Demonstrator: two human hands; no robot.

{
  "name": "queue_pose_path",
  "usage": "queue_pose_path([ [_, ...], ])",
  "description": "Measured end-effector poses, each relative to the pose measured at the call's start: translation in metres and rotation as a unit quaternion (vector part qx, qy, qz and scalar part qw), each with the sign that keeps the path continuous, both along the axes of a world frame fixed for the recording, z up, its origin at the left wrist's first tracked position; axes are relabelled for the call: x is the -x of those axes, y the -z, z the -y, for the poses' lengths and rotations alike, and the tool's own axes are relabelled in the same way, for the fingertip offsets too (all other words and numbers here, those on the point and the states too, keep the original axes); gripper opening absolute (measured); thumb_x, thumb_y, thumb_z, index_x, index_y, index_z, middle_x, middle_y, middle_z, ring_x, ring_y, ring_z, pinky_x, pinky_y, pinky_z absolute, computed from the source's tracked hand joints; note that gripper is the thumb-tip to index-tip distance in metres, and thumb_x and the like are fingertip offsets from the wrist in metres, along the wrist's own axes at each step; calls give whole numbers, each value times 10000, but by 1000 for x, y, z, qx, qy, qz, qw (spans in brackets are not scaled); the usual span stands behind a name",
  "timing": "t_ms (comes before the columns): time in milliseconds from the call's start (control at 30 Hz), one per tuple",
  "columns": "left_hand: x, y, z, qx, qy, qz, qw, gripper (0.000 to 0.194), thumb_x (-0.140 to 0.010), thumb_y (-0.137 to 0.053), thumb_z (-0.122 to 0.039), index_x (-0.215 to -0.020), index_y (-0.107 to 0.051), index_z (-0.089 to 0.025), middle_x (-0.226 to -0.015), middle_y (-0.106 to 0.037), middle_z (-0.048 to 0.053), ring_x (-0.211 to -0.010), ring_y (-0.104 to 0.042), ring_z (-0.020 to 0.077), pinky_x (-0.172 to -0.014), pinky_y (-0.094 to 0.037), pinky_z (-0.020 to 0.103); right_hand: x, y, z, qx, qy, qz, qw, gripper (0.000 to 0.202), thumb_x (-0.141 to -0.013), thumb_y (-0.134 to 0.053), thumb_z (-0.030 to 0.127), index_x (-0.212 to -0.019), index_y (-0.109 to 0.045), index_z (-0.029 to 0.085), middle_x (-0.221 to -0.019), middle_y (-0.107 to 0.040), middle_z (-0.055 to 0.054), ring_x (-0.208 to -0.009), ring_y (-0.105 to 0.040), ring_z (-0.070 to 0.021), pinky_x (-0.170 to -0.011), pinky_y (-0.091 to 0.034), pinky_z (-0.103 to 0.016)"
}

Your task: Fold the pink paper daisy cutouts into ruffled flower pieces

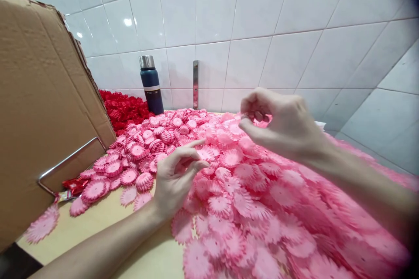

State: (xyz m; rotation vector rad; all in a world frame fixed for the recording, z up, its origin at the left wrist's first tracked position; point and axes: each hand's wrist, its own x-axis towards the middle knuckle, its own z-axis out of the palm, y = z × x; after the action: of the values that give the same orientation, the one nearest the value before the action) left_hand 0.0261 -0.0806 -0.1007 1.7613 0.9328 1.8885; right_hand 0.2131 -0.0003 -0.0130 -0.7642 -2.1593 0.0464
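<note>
We see one tiled wall (216, 13) behind everything. Below it spreads one broad heap of pink discs (219, 206), too many to count, across the middle and right of the one table (153, 253); one disc lies apart at the left edge. One cardboard panel (42, 109) stands at left, and one pile of red pieces (126, 111), likewise uncountable, lies beside it.

Of two hands, we find the right hand (245, 122) raised above the heap, blurred, thumb and forefinger curled close together; we cannot tell whether they grasp anything. The left hand (206, 153) is half open above the heap, thumb and forefinger slightly parted; we cannot tell whether the disc between their tips is held or lies behind.

We count one blue bottle (151, 85), one metal strip (195, 83) against the wall, one wire handle (68, 160) and one red wrapper (76, 185).
</note>
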Motion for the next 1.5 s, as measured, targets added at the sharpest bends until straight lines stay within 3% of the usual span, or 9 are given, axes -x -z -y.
queue_pose_path([
  [133,-3,3,-2,48,13,13,999,245,-813,-694,-112,-1007,-591,-221,-1130,-680,58,-1084,-656,204,-841,-604,322,-7,-6,-5,-13,32,62,997,113,-791,-637,262,-845,-551,215,-799,-599,-68,-720,-553,-216,-629,-420,-360],
  [267,-4,8,-4,87,39,24,995,445,-787,-725,-122,-1137,-491,-270,-1203,-633,54,-1203,-584,226,-849,-602,337,1,-4,7,96,-76,111,986,53,-840,-587,235,-793,-589,211,-801,-647,-43,-720,-564,-182,-635,-427,-327],
  [367,-3,10,-4,86,48,19,995,432,-793,-720,-126,-1134,-494,-266,-1180,-619,46,-1151,-615,219,-851,-600,339,8,-2,18,162,-162,119,966,66,-852,-564,189,-807,-610,204,-816,-666,-23,-720,-568,-154,-631,-431,-297],
  [467,-2,10,-3,89,60,14,994,386,-814,-698,-125,-1125,-512,-258,-1138,-605,42,-1053,-655,200,-844,-601,344,12,-1,22,183,-190,114,958,68,-850,-560,167,-827,-617,196,-818,-668,-12,-726,-570,-139,-629,-429,-279],
  [667,-2,12,-3,89,74,7,993,391,-818,-683,-94,-1129,-524,-268,-1133,-611,43,-1080,-639,206,-869,-577,348,15,4,21,218,-202,109,949,62,-843,-566,144,-828,-604,190,-806,-651,0,-722,-556,-124,-640,-434,-267],
  [967,-2,10,-2,68,58,-30,996,374,-821,-691,-127,-1133,-537,-267,-1120,-627,38,-1018,-654,177,-857,-580,319,15,4,23,198,-191,109,955,141,-771,-545,55,-798,-571,191,-771,-631,1,-688,-539,-127,-592,-419,-261],
  [1133,-1,11,-3,72,61,-31,995,385,-821,-693,-124,-1140,-538,-274,-1115,-626,36,-1027,-650,182,-875,-575,330,13,0,22,213,-198,104,951,84,-799,-557,111,-801,-582,191,-802,-641,-14,-742,-568,-144,-661,-449,-283],
  [1500,-1,11,-3,78,71,-26,994,378,-824,-689,-105,-1127,-537,-270,-1118,-617,27,-1022,-648,169,-896,-564,326,11,2,22,224,-193,108,949,92,-798,-552,103,-815,-560,193,-798,-618,-1,-724,-550,-126,-627,-434,-263],
])
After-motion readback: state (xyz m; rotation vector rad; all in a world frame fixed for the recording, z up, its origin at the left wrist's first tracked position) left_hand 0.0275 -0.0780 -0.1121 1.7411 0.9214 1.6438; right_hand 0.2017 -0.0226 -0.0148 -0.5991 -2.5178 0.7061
